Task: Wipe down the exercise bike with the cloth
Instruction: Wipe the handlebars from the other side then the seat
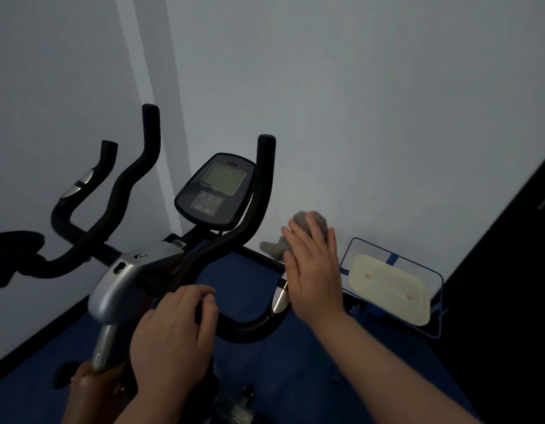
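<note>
The exercise bike fills the lower left, with black curved handlebars, a silver centre housing and a console with a grey screen. My left hand is wrapped around the near black handlebar bend. My right hand lies flat, fingers together, pressing a grey cloth against the right handlebar grip near its silver sensor plate. The cloth bunches out above and left of the fingers.
A white wall stands close behind the bike. A blue-framed rack with a cream tray sits on the floor at right. Blue floor runs below. A dark panel rises at the far right.
</note>
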`<state>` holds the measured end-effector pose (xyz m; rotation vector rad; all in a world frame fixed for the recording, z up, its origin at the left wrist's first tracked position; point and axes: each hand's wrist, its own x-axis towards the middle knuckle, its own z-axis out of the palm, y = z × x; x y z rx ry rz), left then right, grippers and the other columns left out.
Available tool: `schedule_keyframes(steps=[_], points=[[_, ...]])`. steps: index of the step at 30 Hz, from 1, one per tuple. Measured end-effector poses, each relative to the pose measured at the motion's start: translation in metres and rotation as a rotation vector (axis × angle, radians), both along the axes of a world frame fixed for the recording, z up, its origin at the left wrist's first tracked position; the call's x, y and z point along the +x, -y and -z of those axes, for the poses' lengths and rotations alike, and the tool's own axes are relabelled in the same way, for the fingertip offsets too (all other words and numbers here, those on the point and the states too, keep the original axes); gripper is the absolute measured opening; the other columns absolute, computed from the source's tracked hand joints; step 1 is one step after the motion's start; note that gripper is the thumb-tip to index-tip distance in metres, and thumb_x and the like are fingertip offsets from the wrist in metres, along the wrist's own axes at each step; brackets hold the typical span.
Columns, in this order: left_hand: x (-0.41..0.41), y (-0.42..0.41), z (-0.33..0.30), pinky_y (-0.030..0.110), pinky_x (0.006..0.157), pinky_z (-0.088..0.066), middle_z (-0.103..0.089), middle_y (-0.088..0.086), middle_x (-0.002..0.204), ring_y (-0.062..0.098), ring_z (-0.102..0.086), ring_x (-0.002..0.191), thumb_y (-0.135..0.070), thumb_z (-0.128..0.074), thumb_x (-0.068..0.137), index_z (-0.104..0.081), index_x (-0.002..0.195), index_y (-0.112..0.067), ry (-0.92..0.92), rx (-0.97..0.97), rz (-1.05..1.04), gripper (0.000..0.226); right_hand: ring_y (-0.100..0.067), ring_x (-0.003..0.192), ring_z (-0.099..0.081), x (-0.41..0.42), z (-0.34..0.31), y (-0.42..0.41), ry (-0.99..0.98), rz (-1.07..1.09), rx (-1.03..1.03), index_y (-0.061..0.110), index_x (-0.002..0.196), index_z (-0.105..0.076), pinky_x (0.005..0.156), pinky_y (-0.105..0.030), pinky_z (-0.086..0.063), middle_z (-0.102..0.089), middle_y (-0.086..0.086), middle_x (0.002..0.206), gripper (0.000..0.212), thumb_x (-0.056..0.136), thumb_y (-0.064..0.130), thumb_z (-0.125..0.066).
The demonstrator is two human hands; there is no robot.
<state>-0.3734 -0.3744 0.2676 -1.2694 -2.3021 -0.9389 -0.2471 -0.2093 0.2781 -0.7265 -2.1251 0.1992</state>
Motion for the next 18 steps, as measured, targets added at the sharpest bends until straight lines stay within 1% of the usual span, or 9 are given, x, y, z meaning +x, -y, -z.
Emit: schedule_keyframes(steps=[2,4,7,9,10,12,14,16,18], points=[[-0.001,0.000,0.001,0.027,0.053,-0.038,-0.064,-0.015,0.080,0.009,-0.059,0.065,-0.038,-0.037,0.091,-0.065,0.088,-0.028,0.014,0.001,-0.003,0.030,-0.021,0.136,-0.042,0.007,-0.001,-0.009,0.057,-0.064,0.050,0.005,0.119,-0.066,0.121,-0.040,-0.011,-0.064,-0.005,0.125,0.037,0.098,0.019,-0.038],[-0.001,-0.001,0.002,0.028,0.052,-0.040,-0.065,-0.014,0.082,0.011,-0.059,0.065,-0.038,-0.037,0.091,-0.066,0.089,-0.027,0.011,0.001,-0.006,0.031,-0.023,0.116,-0.057,0.009,0.006,0.002,0.075,-0.127,0.067,0.007,0.105,-0.070,0.118,-0.040,-0.020,-0.069,-0.004,0.106,0.033,0.098,0.019,-0.040],[-0.001,0.000,0.003,0.029,0.053,-0.042,-0.065,-0.013,0.082,0.011,-0.059,0.066,-0.037,-0.038,0.091,-0.066,0.089,-0.026,0.011,0.012,-0.005,0.030,-0.020,0.091,-0.063,0.010,0.009,0.018,0.185,-0.278,0.192,0.012,0.096,-0.072,0.112,-0.036,-0.031,-0.069,0.000,0.090,0.032,0.099,0.021,-0.041],[-0.001,0.000,0.003,0.027,0.054,-0.040,-0.065,-0.013,0.083,0.010,-0.059,0.067,-0.037,-0.039,0.091,-0.066,0.090,-0.026,0.014,0.006,-0.005,0.030,-0.020,0.088,-0.064,0.016,-0.008,0.002,0.339,-0.330,0.343,0.014,0.094,-0.072,0.111,-0.035,-0.030,-0.070,0.001,0.089,0.029,0.097,0.021,-0.043],[-0.001,-0.001,0.003,0.027,0.054,-0.039,-0.065,-0.014,0.084,0.009,-0.059,0.067,-0.037,-0.039,0.091,-0.066,0.090,-0.026,0.015,0.003,-0.007,0.030,-0.021,0.093,-0.065,0.019,-0.016,-0.010,0.382,-0.308,0.381,0.014,0.095,-0.072,0.112,-0.037,-0.026,-0.070,0.001,0.092,0.029,0.096,0.020,-0.044],[-0.001,0.000,0.002,0.025,0.055,-0.037,-0.065,-0.014,0.084,0.008,-0.057,0.066,-0.036,-0.039,0.091,-0.066,0.090,-0.026,0.013,0.007,-0.015,0.029,-0.020,0.113,-0.061,0.027,-0.026,-0.027,0.393,-0.246,0.339,0.011,0.104,-0.071,0.118,-0.042,-0.017,-0.070,0.000,0.105,0.032,0.097,0.020,-0.041],[0.000,0.000,0.001,0.025,0.055,-0.037,-0.065,-0.012,0.083,0.007,-0.056,0.065,-0.035,-0.040,0.091,-0.066,0.091,-0.024,0.009,0.018,-0.026,0.028,-0.021,0.118,-0.057,0.029,-0.016,-0.019,0.329,-0.203,0.231,0.008,0.106,-0.070,0.119,-0.045,-0.014,-0.068,-0.002,0.109,0.033,0.098,0.017,-0.039],[0.001,0.000,0.001,0.028,0.055,-0.042,-0.066,-0.011,0.085,0.009,-0.059,0.067,-0.035,-0.041,0.091,-0.067,0.094,-0.023,0.026,0.016,-0.024,0.029,-0.024,0.099,-0.061,0.018,0.002,0.009,0.282,-0.213,0.197,0.008,0.095,-0.071,0.115,-0.048,-0.027,-0.068,-0.005,0.094,0.029,0.095,0.012,-0.042],[0.003,0.000,0.000,0.031,0.056,-0.046,-0.068,-0.009,0.089,0.012,-0.062,0.070,-0.034,-0.041,0.091,-0.068,0.097,-0.022,0.048,0.019,-0.030,0.030,-0.022,0.078,-0.059,0.006,0.019,0.041,0.337,-0.279,0.218,0.012,0.087,-0.070,0.104,-0.043,-0.039,-0.065,-0.002,0.079,0.024,0.091,0.012,-0.046]])
